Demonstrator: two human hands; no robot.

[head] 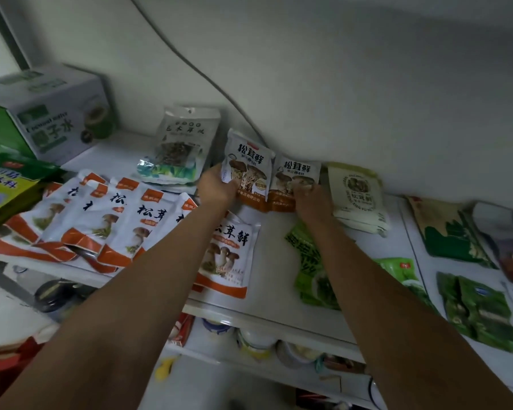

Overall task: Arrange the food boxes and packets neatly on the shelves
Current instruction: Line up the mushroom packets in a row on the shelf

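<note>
White shelf (273, 261): left hand (216, 187) pinches one mushroom packet (249, 161), grip partly hidden; right hand (311, 199) apparently grips second packet (298, 173).

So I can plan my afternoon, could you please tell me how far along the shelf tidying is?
Partly done. Already standing at the back: the coconut water box, a clear packet and a cream packet. In hand: the left hand holds one mushroom packet upright, the right hand a second mushroom packet beside it. Left: the overlapping orange-white packets and green packets lying flat.
</note>
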